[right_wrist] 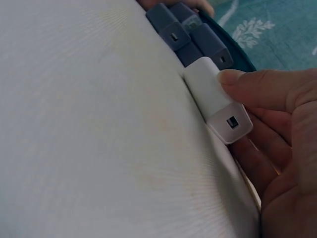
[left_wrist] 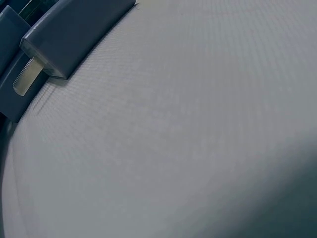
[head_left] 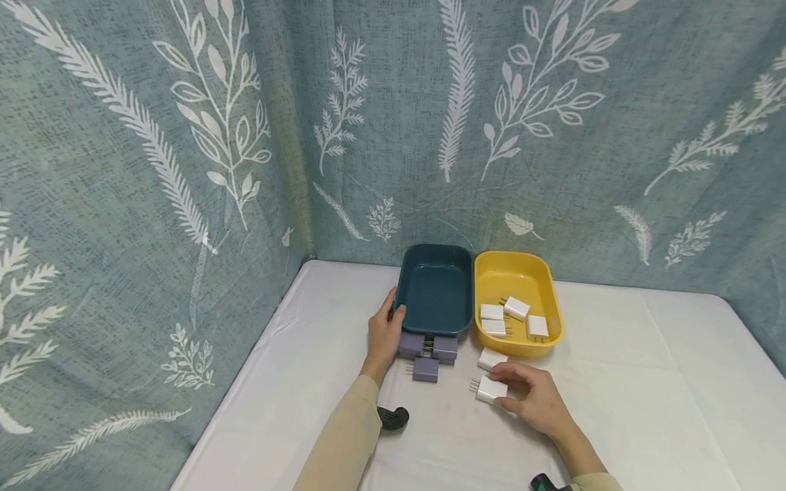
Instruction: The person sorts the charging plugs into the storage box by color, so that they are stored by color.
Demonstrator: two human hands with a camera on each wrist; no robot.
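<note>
My right hand [head_left: 534,399] pinches a white USB wall charger [head_left: 491,389] between thumb and fingers, low over the white cloth, its prongs pointing left. In the right wrist view the thumb lies on the charger [right_wrist: 213,91] and its USB port shows. Just beyond is a second white charger [head_left: 491,359], in front of a yellow bin [head_left: 518,348]. My left hand [head_left: 383,334] holds the left side of a dark blue bin [head_left: 436,328]; some of its fingers are hidden. Several purple-grey chargers [head_left: 426,369] sit in front of that bin, prongs showing.
Several white chargers [head_left: 517,308] lie inside the yellow bin, which stands against the blue one. A patterned green curtain [head_left: 417,123] hangs behind and left of the table [head_left: 645,382]. Black wrist devices [head_left: 393,418] show below both hands.
</note>
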